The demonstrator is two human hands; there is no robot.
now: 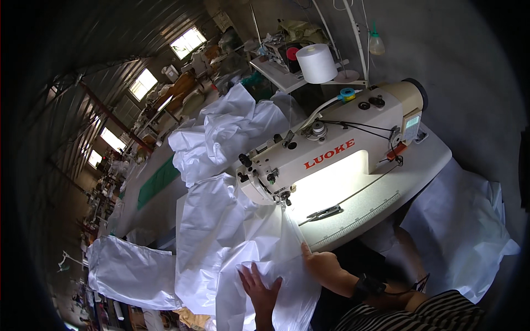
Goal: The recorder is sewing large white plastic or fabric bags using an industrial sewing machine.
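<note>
fingers spread apart, the left hand (263, 295) lies on the white sheeting (204, 237), palm down. the right hand (326, 269) reaches one finger to the sheeting's edge, just beside the front of the pale machine bed (361, 209); its other fingers are hidden, so i cannot tell whether it pinches the material. a dark band (369, 287) circles the right wrist. the sheeting runs from beneath the needle end of the sewing machine (337, 132) toward the person, its folds bunched to the left and behind. a slim metal hand tool (322, 214) lies on the lit bed. a cone of white thread (317, 64) stands behind the machine, and more white material (461, 223) hangs at the right.
</note>
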